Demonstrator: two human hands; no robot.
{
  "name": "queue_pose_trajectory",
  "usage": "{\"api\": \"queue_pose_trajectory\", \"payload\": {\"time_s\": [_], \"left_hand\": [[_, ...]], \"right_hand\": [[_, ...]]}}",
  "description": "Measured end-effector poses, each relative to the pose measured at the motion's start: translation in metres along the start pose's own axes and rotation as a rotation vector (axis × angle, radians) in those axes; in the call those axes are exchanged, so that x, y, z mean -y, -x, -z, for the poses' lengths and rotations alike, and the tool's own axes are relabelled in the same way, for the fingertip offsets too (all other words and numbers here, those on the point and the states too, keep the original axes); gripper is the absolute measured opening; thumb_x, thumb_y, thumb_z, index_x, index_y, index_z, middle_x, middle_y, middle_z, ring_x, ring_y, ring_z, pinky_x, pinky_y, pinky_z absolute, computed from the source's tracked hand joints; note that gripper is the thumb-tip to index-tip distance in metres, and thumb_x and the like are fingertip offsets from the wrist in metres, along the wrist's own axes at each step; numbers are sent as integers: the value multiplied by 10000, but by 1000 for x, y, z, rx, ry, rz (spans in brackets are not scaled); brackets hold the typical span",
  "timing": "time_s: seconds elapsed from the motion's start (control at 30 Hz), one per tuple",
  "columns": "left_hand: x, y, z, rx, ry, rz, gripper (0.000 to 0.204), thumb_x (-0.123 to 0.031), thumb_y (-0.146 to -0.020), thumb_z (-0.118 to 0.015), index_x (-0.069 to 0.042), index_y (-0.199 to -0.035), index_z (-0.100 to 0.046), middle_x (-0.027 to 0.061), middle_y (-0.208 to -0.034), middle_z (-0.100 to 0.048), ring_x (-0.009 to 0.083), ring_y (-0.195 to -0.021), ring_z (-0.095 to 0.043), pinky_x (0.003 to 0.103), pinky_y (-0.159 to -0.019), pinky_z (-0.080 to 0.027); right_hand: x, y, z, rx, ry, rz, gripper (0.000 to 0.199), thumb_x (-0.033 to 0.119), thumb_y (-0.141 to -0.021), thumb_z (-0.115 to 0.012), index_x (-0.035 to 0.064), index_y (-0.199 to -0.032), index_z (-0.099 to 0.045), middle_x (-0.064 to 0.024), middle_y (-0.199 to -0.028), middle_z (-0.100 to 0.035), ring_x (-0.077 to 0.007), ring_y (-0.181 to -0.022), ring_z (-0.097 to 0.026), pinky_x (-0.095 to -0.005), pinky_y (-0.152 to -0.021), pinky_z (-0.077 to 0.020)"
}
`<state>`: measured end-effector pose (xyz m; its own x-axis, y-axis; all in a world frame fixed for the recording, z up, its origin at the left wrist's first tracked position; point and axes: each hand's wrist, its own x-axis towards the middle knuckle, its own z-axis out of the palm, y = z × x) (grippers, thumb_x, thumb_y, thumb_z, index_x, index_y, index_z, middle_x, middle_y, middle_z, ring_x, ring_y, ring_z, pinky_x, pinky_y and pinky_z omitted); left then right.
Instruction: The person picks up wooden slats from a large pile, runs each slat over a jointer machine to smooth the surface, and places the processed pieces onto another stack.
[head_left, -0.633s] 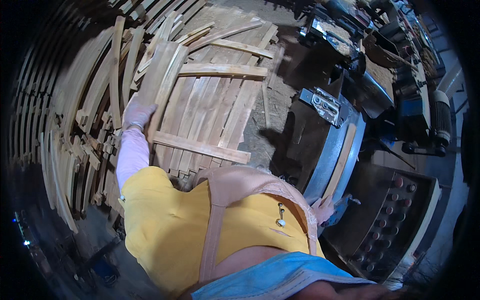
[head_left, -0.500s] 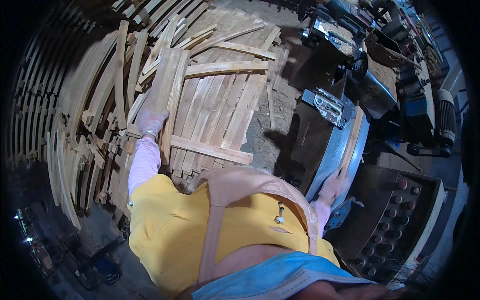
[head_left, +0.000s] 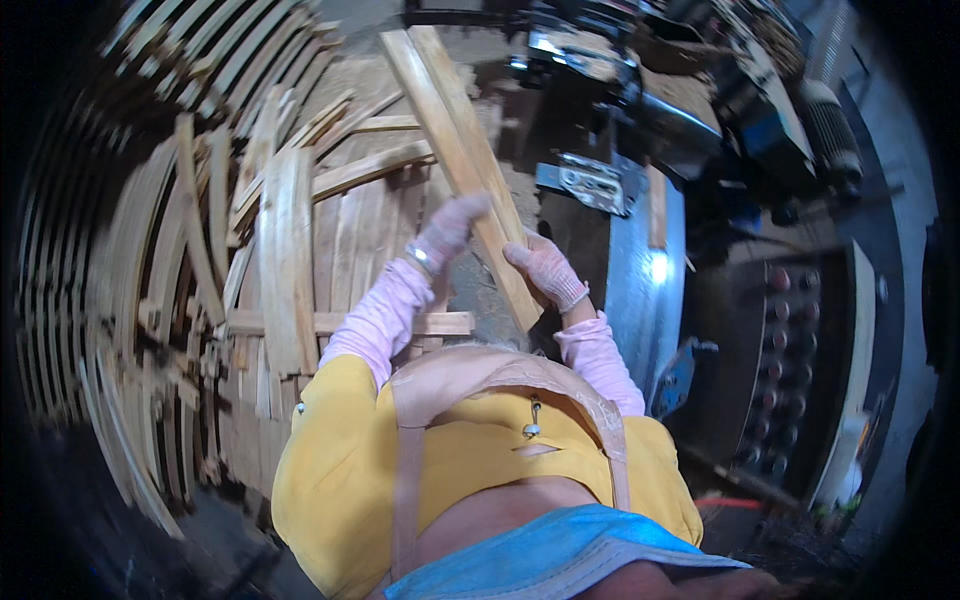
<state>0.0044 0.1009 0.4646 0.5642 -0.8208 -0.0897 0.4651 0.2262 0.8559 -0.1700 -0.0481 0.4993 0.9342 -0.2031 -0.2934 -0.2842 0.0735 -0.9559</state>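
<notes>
Two long wooden slats (head_left: 450, 130), lying side by side, slant across in front of me, with their lower end close to my chest. My right hand (head_left: 550, 272), in a pale knit glove, is closed round them near that end, its thumb on the upper face. Farther up, at their left edge, my gloved left hand (head_left: 450, 235) is curled against the slats; its fingers are partly blurred. Another narrow wooden strip (head_left: 656, 205) lies on the metal machine bed (head_left: 635, 310) to the right of my hands.
A stack of boards (head_left: 340, 255) with loose pieces (head_left: 287, 260) on top stands at left. Curved slats (head_left: 195, 220) are piled beyond it. At right are a machine with a metal bracket (head_left: 590, 185) and a control panel (head_left: 780, 370) with several round buttons.
My left hand has left the stack and come right to the slats. My right hand has lifted off the machine bed and now grips the slats. The view has turned right.
</notes>
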Motion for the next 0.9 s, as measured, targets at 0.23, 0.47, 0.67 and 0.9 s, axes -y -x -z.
{"api": "queue_pose_trajectory", "payload": {"time_s": [0.23,0.47,0.67,0.9], "left_hand": [[45,-12,-60,-1,-5,256,575,-194,-913,-696,70,-1405,-559,148,-1130,-746,172,-962,-718,315,-858,-574],[66,6,-16,-330,-171,228,160,-163,-845,-748,-17,-886,-802,48,-797,-730,154,-745,-676,287,-727,-521],[70,20,12,-472,-388,92,154,-172,-869,-709,-33,-880,-775,42,-816,-729,152,-757,-671,297,-745,-524],[28,-4,-18,-474,-544,111,285,-327,-951,-661,-74,-984,-786,92,-872,-744,196,-817,-683,345,-775,-541]], "right_hand": [[-43,166,87,-746,435,36,555,224,-914,-693,18,-1419,-589,-115,-1126,-718,-213,-1009,-660,-372,-899,-515],[-117,252,76,-1126,1091,-162,328,230,-881,-732,63,-1162,-714,-205,-950,-676,-423,-891,-646,-527,-765,-517],[-75,87,171,-1147,1014,-45,199,232,-947,-669,54,-1022,-717,-229,-966,-680,-440,-876,-651,-530,-770,-528],[-33,-10,90,-619,597,379,351,268,-954,-676,53,-1229,-708,-176,-1086,-732,-333,-910,-662,-440,-801,-519]]}}
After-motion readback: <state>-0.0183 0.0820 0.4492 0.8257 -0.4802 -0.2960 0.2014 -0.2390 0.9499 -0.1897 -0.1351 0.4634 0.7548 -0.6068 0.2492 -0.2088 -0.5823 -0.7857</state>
